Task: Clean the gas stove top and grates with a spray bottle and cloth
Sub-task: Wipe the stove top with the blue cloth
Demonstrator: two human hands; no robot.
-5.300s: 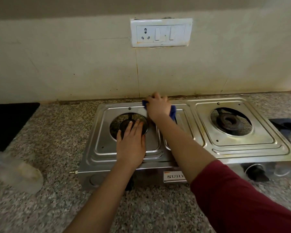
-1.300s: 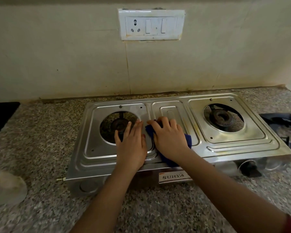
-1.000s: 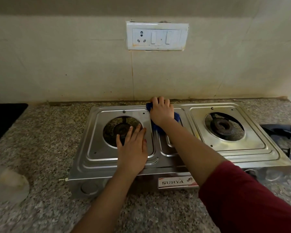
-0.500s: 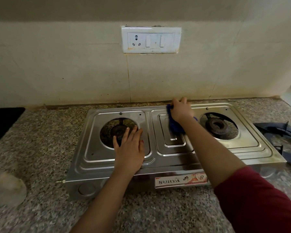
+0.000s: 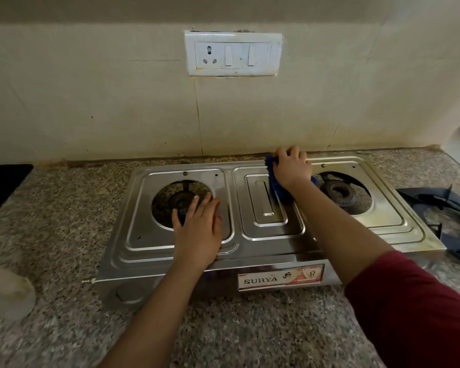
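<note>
Speckled granite counter (image 5: 51,208) against a cream tiled wall, white switch plate (image 5: 234,53) above. Centred on it: one stainless-steel two-burner gas stove top (image 5: 250,251), long axis left to right, parallel to the wall. Left hand (image 5: 198,229) laid flat on the left panel, fingers straight and together, tips over the left round black burner (image 5: 181,201); judged a brace. Right hand (image 5: 290,168) curled over one crumpled blue cloth (image 5: 278,187), pressing it down at the rear edge, between centre panel and right round black burner (image 5: 339,192). Right panel immediately right of the cloth, nearer the right hand; judged next for wiping. Counted: two burners, one cloth. Dark metal grate (image 5: 436,205) off the stove, on the counter far right; number not determinable. Spray bottle not identified; blurred pale object (image 5: 6,293) near left.
</note>
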